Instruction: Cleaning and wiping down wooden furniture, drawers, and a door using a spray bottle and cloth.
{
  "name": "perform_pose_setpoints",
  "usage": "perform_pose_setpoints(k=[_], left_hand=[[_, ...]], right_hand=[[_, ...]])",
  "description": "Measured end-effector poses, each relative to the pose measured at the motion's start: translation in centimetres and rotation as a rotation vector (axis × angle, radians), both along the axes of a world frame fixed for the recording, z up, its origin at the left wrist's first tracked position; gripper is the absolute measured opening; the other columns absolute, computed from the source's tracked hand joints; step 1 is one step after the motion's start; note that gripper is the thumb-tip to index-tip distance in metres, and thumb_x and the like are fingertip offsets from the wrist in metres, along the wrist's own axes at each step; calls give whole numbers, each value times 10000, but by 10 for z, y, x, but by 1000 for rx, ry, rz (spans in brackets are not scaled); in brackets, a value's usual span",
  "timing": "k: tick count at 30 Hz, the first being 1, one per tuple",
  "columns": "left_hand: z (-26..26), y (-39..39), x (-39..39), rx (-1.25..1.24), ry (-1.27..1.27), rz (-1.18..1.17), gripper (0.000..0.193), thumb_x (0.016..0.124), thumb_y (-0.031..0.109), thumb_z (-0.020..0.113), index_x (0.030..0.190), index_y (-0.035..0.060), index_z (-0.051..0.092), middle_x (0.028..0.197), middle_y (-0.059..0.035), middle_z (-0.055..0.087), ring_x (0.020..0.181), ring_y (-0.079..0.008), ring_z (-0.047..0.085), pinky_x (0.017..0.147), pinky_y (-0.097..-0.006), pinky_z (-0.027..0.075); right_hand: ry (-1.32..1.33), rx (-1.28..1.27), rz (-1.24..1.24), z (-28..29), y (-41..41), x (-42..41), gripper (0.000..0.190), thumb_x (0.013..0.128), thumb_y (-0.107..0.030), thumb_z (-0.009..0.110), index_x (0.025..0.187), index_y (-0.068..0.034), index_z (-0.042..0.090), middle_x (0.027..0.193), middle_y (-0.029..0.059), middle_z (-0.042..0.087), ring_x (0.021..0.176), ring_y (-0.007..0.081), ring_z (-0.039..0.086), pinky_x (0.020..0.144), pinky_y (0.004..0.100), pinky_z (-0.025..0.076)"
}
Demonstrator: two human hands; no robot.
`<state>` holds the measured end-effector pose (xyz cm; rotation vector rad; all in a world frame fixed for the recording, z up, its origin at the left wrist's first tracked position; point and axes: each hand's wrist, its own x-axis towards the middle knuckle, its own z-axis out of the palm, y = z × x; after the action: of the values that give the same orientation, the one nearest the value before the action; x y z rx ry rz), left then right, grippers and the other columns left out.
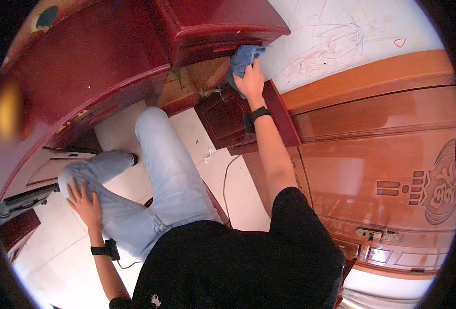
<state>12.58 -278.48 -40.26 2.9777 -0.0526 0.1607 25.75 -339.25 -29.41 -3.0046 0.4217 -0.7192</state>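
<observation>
A blue cloth [240,61] is bunched in my right hand [252,82], against the edge and side of a glossy dark red wooden cabinet [208,47] near the white wall. Below the cloth lies the top of a dark red cabinet door or drawer unit [232,116]; which of the two, I cannot tell. On my knee in light blue jeans [112,201] rests my left hand [84,203], fingers spread and holding nothing. Both wrists wear black straps. The fingertips of my right hand are partly hidden by the cloth.
A curved dark red desktop [89,73] spans the upper left. On the right stands a carved wooden panel [367,162] with a power strip [378,234]. A dark cable [225,185] runs over the tiled floor [197,135]. The white wall [340,34] bears scribbles.
</observation>
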Motion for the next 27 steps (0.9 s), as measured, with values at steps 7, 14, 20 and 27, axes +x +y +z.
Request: perform_pose_setpoints(k=[7,14,20,27], left_hand=[[6,-6,4,-23,-3,11,401,823,203,585,1222,180,592,1544,-49,316,1445,-327,213,1130,-611,149],[0,3,-1,21,-15,0,417,817,191,586,1233,167,579,1542,-52,317,1444,-327,214,1129,-613,150],[4,-7,8,3,-13,-31,421,822,192,585,1240,154,576,1544,-53,311,1449,-323,202,1134,-606,148],[-2,-1,2,24,34,13,424,833,198,574,1254,144,583,1552,-60,296,1455,-328,184,1140,-602,142]], right_hand=[[-637,1708,41,-15,-75,-3,295,731,-139,615,995,-10,604,927,120,635,887,267,633,794,424,518],[-625,1479,148,53,-5,50,210,731,-126,614,918,-37,581,901,68,612,851,219,603,764,363,484],[-392,1010,194,44,50,22,859,702,-107,660,1436,111,270,1340,244,487,1236,334,471,1076,372,339],[-458,1341,319,34,67,7,699,662,-65,661,1311,92,459,1227,175,557,1132,271,533,1011,359,396]])
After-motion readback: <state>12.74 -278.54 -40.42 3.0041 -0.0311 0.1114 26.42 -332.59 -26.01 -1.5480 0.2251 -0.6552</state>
